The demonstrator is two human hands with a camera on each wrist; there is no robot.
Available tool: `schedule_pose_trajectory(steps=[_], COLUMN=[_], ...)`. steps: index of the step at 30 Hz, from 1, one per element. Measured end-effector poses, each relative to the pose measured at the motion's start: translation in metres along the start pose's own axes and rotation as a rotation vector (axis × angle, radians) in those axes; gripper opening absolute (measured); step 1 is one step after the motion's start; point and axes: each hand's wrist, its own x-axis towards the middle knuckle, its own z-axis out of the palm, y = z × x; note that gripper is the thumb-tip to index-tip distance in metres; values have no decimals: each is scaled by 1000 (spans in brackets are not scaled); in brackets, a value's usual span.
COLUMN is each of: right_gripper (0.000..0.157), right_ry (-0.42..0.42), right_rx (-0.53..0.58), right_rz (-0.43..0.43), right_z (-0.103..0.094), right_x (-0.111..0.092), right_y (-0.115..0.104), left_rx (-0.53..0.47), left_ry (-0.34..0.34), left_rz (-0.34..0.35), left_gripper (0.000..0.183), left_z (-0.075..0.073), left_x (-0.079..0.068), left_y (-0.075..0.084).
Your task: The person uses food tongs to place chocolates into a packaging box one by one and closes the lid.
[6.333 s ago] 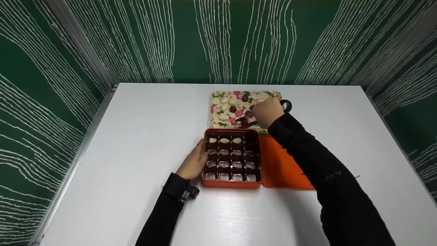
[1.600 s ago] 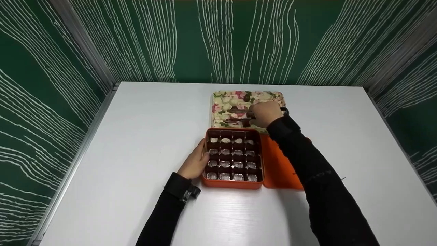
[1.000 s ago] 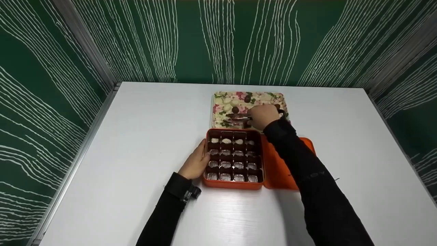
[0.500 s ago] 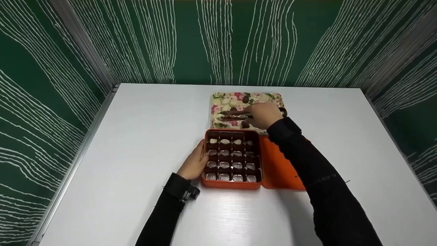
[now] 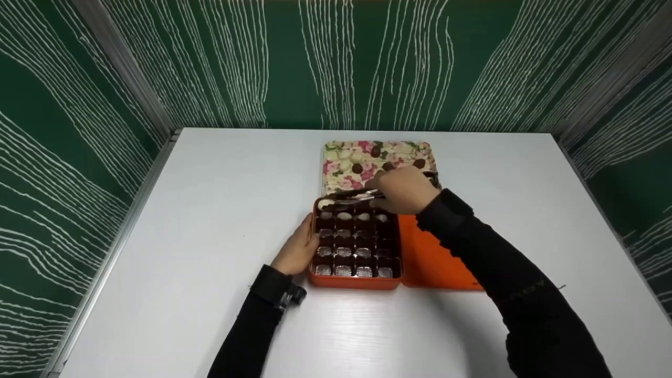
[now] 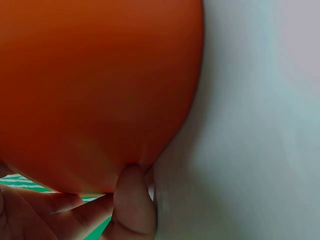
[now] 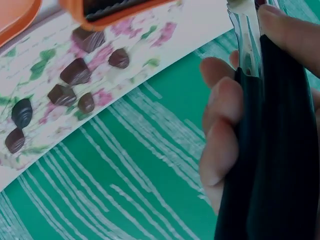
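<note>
My right hand grips black-handled metal tongs. A white chocolate sits at the tongs' tips, over the back left corner of an orange box. Inside, the box has a dark divided tray; several pale pieces show in its back row. My left hand holds the box's left wall, its thumb at the rim; in the left wrist view its fingers press the orange wall. Behind the box lies a floral lid or tray with several dark chocolates and some white ones.
Flat on the white table, an orange lid-like piece lies right of the box, partly under my right forearm. Green panels with white wavy lines stand along the back and both sides.
The tongs have picked up a white chocolate from the floral surface and moved forward-to-near, over the box's back left corner. The left hand and the box keep their place.
</note>
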Motion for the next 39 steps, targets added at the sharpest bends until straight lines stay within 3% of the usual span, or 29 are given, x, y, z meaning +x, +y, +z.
schedule_pose_trajectory(steps=[9, 17, 27, 39], right_gripper=[28, 35, 30, 34], right_ry=[-45, -108, -172, -174], right_rx=[-26, -83, -137, -72], right_rz=[-69, -79, -60, -62], right_z=[-1, -1, 0, -4], right_x=[-3, 2, 8, 9], right_y=[-14, -25, -36, -29], left_rx=[13, 12, 1, 2], left_ry=[5, 10, -6, 10], left_rz=[14, 15, -15, -18], left_gripper=[63, 64, 65, 64], left_z=[1, 0, 0, 1], left_x=[0, 0, 0, 0], left_y=[-2, -1, 1, 1])
